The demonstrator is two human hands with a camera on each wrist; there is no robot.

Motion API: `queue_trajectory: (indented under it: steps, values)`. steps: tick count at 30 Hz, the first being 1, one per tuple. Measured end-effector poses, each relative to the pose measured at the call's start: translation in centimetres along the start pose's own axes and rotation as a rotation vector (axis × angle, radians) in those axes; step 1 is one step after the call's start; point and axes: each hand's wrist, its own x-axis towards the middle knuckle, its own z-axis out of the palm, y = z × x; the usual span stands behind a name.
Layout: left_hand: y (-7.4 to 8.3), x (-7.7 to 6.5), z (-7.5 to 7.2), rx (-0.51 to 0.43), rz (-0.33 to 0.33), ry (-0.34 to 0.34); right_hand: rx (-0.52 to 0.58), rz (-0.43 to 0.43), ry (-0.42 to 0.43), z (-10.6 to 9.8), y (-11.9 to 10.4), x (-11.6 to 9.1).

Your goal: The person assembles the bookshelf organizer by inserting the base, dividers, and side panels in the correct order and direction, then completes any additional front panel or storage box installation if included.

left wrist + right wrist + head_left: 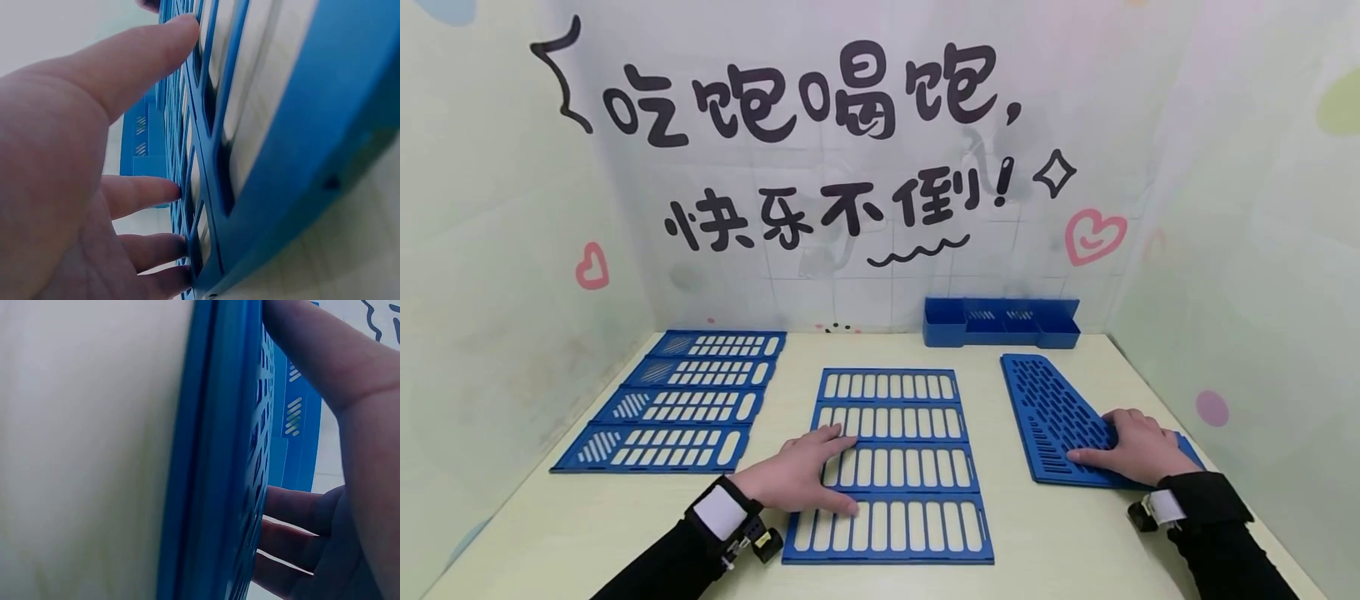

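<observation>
Several slotted blue plastic panels (917, 493) lie edge to edge in the middle of the table. My left hand (790, 473) rests on their left side, thumb and fingers spread. In the left wrist view, the fingertips (167, 189) touch the panel's slotted face (226, 215). On the right lies a small stack of blue perforated side panels (1048, 417) with one slanted edge. My right hand (1138, 450) lies on top near that edge, its thumb (1093, 457) stretched across the holes. The right wrist view shows the stack's layered edge (212, 450); the fingertips are partly hidden behind it.
More blue panels (673, 429) with slots and diagonal cutouts lie in a column on the left. A blue compartment holder (943, 333) stands against the back wall. Printed sheeting (850, 292) walls in the pale table (760, 533) at the back and both sides.
</observation>
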Motion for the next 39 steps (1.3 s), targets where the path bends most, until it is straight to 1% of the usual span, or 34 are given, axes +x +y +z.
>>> queue_trajectory:
  steps: [5, 13, 16, 19, 22, 24, 26, 29, 32, 35, 39]
  values:
    - [-0.1, 0.1, 0.2, 0.014, -0.002, -0.002, -0.006, 0.015, 0.027, -0.1, -0.3, -0.2]
    - [0.0, 0.1, 0.3, 0.043, 0.000, 0.009, 0.049, 0.033, 0.093, -0.4, -0.3, -0.6]
    - [0.0, 0.1, 0.3, 0.037, 0.000, 0.013, 0.086, 0.037, 0.081, -1.0, -0.2, -0.8]
    - [0.0, 0.0, 0.2, 0.044, -0.011, 0.042, 0.130, 0.034, 0.033, -2.1, -0.1, -1.2]
    - [0.0, -0.1, -0.1, 0.068, -0.035, 0.093, 0.183, -0.011, -0.016, -3.3, -0.2, -1.8]
    - [-0.1, -0.1, -0.3, 0.087, -0.045, 0.112, 0.209, -0.057, -0.010, -4.0, -0.6, -2.2]
    - [-0.2, 0.0, -0.5, 0.089, -0.041, 0.107, 0.234, -0.104, 0.028, -4.5, -1.3, -2.2]
    - [-0.4, 0.0, -0.6, 0.081, -0.021, 0.086, 0.239, -0.157, 0.108, -4.9, -3.0, -1.4]
    - [-0.6, -0.1, -0.5, 0.073, -0.003, 0.075, 0.202, -0.191, 0.182, -5.0, -5.1, 0.3]
    - [-0.8, 0.0, -0.4, 0.073, 0.004, 0.065, 0.147, -0.184, 0.237, -4.9, -7.1, 2.6]
    - [-0.9, 0.1, -0.7, 0.089, 0.006, 0.072, 0.141, -0.135, 0.270, -4.6, -9.7, 5.7]
